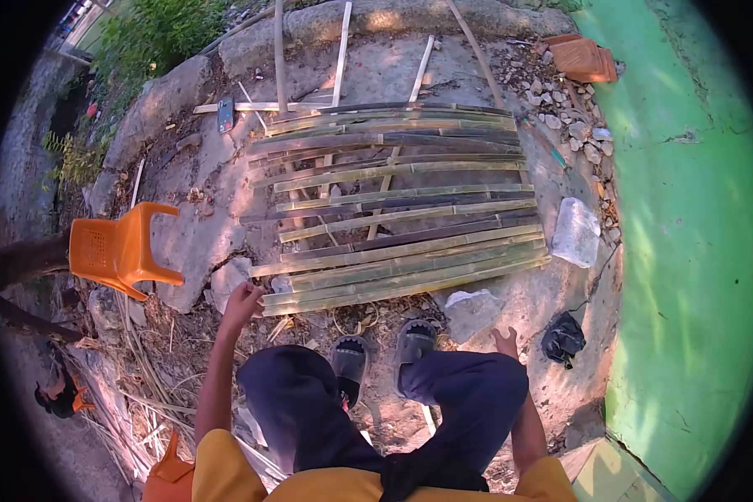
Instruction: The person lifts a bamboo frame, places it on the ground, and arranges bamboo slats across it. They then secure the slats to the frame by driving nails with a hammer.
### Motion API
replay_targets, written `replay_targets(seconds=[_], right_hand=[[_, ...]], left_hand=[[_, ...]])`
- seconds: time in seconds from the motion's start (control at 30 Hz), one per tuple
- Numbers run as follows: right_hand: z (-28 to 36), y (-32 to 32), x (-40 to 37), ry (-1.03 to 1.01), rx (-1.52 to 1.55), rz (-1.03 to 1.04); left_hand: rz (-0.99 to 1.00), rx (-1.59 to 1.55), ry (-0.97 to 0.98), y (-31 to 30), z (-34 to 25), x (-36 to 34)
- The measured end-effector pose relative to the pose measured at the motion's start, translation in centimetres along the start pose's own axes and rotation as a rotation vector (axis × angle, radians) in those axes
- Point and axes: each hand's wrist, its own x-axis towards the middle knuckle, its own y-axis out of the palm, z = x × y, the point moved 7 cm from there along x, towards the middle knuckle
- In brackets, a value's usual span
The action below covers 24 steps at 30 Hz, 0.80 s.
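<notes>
Several split bamboo slats (406,268) lie side by side in front of me, over long thin wooden poles (341,54). The slats are greenish and brown, with gaps between some of them. My left hand (243,303) is right by the left end of the nearest slat, its fingers curled together. Whether it grips or only touches that end is not clear. To the right of my right knee, my right hand (505,343) hangs over the ground with its fingers apart and nothing in them.
An orange plastic chair (125,249) stands at left. A pale stone block (576,233), a flat stone (473,314) and a black plastic bag (563,339) are at right, near a green wall (686,209). A green-handled tool (554,156) lies past the slats; a phone-like object (226,115) lies far left.
</notes>
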Motion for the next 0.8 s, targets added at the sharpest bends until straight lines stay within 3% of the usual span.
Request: replay_targets(seconds=[0.07, 0.1, 0.2, 0.23, 0.27, 0.3, 0.37, 0.4, 0.47, 0.5, 0.57, 0.8], right_hand=[[3.1, 1.6, -1.1, 0.059, 0.098, 0.04], [2.6, 2.8, 0.4, 0.032, 0.131, 0.025], [3.8, 4.4, 0.9, -0.062, 0.19, -0.012], [4.1, 5.5, 1.9, -0.218, 0.319, 0.034], [3.7, 6.1, 2.8, -0.245, 0.311, 0.045], [3.4, 6.1, 3.0, -0.246, 0.318, -0.007], [3.2, 5.7, 3.5, -0.227, 0.254, -0.103], [4.0, 5.3, 3.1, -0.248, 0.239, -0.095], [2.8, 5.8, 2.7, 0.066, 0.268, 0.005], [2.8, 5.6, 2.8, 0.054, 0.267, 0.003], [2.9, 6.6, 3.9, -0.002, 0.294, 0.17], [2.2, 6.7, 3.5, -0.094, 0.56, 0.195]], left_hand=[[-0.002, -0.1, -0.232, -0.6, 7.2, 3.5], [0.012, -0.056, -0.253, -0.3, 10.2, 4.3], [0.072, 0.074, -0.284, 1.6, 15.6, 4.5], [0.065, 0.059, -0.259, 1.7, 18.1, 5.3], [0.064, 0.045, -0.239, 2.3, 20.6, 5.7], [-0.039, 0.076, -0.183, 2.2, 22.1, 5.9], [-0.164, 0.082, -0.074, 2.3, 23.1, 5.7], [-0.253, -0.158, -0.124, 3.1, 24.5, 5.3], [-0.124, -0.832, -0.265, 6.3, 24.8, 4.2], [-0.124, -0.842, -0.258, 7.3, 24.6, 4.2], [0.164, -1.06, -0.22, 11.3, 23.6, 4.8], [0.148, -1.077, -0.061, 18.1, 21.4, 7.9]])
